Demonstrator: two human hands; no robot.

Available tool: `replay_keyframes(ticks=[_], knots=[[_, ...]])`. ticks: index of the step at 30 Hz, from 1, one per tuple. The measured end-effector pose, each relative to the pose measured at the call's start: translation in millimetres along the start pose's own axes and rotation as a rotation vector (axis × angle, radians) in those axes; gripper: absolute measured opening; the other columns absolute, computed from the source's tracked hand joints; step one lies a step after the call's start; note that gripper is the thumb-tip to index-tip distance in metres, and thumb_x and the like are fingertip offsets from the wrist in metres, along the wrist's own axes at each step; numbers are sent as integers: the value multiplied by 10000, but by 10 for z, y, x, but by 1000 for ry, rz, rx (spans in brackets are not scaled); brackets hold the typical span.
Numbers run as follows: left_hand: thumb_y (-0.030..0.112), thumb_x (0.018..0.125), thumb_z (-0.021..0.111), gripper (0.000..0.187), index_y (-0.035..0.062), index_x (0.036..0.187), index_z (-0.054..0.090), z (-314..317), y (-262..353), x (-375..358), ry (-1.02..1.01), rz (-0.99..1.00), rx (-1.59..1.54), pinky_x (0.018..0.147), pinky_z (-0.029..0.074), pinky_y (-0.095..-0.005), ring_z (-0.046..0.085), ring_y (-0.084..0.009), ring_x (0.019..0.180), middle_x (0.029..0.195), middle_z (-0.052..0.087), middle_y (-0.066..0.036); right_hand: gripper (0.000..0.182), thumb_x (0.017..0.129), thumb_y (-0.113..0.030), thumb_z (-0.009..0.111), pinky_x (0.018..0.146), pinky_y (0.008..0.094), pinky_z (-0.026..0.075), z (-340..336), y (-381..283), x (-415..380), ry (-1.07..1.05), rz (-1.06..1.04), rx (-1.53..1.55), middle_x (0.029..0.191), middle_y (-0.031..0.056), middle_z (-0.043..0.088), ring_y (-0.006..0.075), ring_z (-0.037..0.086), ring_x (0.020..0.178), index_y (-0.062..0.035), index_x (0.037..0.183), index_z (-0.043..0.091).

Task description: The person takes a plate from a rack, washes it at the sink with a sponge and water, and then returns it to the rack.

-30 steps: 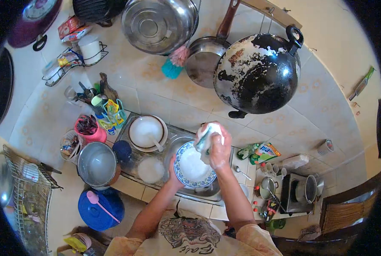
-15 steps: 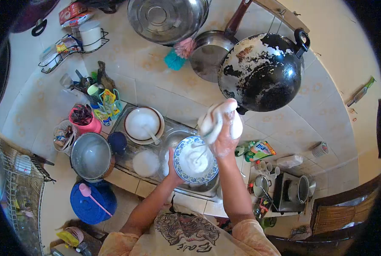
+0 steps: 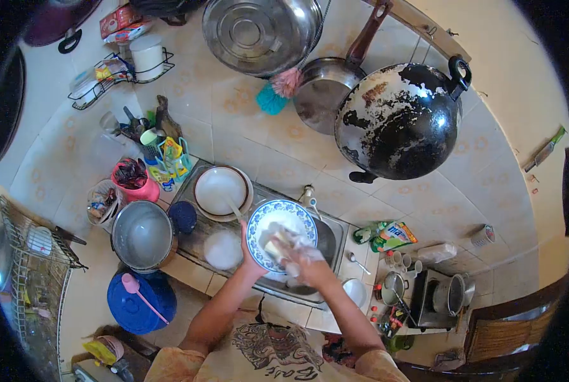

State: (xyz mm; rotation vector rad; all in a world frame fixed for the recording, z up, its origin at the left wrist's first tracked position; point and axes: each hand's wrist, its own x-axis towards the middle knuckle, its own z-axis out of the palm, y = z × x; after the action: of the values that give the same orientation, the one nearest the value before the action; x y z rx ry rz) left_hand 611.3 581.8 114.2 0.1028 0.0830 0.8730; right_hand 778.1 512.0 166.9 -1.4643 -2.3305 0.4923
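A white plate (image 3: 253,223) with a blue floral rim is held over the sink, tilted up toward me. My left hand (image 3: 251,260) is closed on its left edge, fingers partly hidden behind it. My right hand (image 3: 303,264), smeared by motion and covered in suds, presses a pale soapy sponge (image 3: 275,247) against the inside of the plate. Foam coats part of the plate's surface. To the left, a brown-rimmed bowl (image 3: 219,191) with a utensil handle leaning out sits on the steel drainboard, near a foamy white round dish (image 3: 222,249).
Behind the sink basin (image 3: 327,239) stands a tap (image 3: 308,197). A large pot (image 3: 143,235) and a blue lidded bucket (image 3: 150,299) are at the left. A blackened wok (image 3: 399,121) hangs on the wall. Right are a detergent pouch (image 3: 394,237) and a stove (image 3: 427,293).
My right hand has come down from above the plate's right side and now has the sponge inside it. The plate has shifted slightly left and up in view, which has also shifted.
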Motion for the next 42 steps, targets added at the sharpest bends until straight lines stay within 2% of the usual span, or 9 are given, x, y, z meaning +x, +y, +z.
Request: replay_keyframes(ticks=[6, 7, 12, 17, 22, 27, 31, 39, 42], knots=[[850, 891, 311, 1002, 111, 1566, 350, 138, -89, 0, 3, -63, -9, 1189, 278, -592, 376, -401, 1443, 1594, 379, -149, 638, 921, -235, 632, 1103, 471, 410, 19, 81, 228, 394, 182, 15, 1522, 204, 460, 411, 533, 1269, -230, 1532, 450], [847, 893, 314, 993, 114, 1563, 358, 151, -147, 10, 47, -25, 38, 1180, 289, -600, 394, -396, 1433, 1585, 394, -155, 666, 930, -234, 610, 1117, 464, 398, 38, 10, 99, -121, 323, -28, 1551, 214, 418, 418, 487, 1335, -203, 1561, 399], [839, 890, 358, 972, 129, 1554, 380, 55, 44, 2, -63, -11, 32, 1160, 320, -612, 431, -382, 1408, 1549, 445, -143, 679, 917, -195, 605, 1117, 480, 397, -161, -102, -68, 76, 33, 21, 1602, 216, 340, 418, 436, 1389, -206, 1562, 392], [825, 915, 308, 950, 135, 1566, 360, 221, -180, -79, 63, -60, 58, 1157, 323, -605, 432, -384, 1408, 1582, 404, -147, 623, 939, -159, 558, 1087, 507, 417, 26, -98, 72, 6, 545, 128, 1631, 143, 328, 370, 381, 1455, -205, 1546, 423], [825, 906, 351, 934, 156, 1558, 376, -53, 41, -70, -102, -16, 61, 1137, 358, -592, 480, -378, 1363, 1543, 444, -145, 627, 933, -298, 625, 1141, 469, 410, -94, -220, -129, 140, -108, 29, 1447, 204, 546, 382, 523, 1349, -262, 1531, 439], [821, 919, 308, 939, 160, 1585, 321, 142, -96, -118, 36, -111, 133, 1163, 330, -578, 412, -369, 1423, 1590, 386, -142, 595, 964, -292, 581, 1088, 496, 439, 102, -121, 40, 335, 375, -112, 1421, 226, 563, 394, 555, 1302, -280, 1539, 426], [814, 926, 300, 937, 143, 1581, 324, -313, -18, 0, -397, -62, -121, 1162, 343, -560, 421, -366, 1414, 1583, 396, -143, 619, 940, -271, 597, 1063, 477, 462, 81, -374, -7, 194, 117, 50, 1461, 205, 535, 372, 590, 1266, -301, 1536, 432], [752, 971, 320, 836, 155, 1552, 387, 60, -240, 20, 116, 136, 161, 1118, 401, -574, 520, -359, 1318, 1530, 465, -171, 700, 897, -262, 642, 1089, 482, 436, -111, -344, 29, 178, 252, 46, 1543, 242, 426, 405, 495, 1361, -208, 1553, 405], [772, 962, 296, 859, 170, 1572, 351, -190, -24, 24, -450, -72, 13, 1097, 412, -597, 547, -378, 1278, 1535, 468, -155, 670, 912, -252, 610, 1114, 502, 402, 127, -312, -85, 308, -73, 116, 1532, 237, 443, 414, 466, 1382, -217, 1550, 409]])
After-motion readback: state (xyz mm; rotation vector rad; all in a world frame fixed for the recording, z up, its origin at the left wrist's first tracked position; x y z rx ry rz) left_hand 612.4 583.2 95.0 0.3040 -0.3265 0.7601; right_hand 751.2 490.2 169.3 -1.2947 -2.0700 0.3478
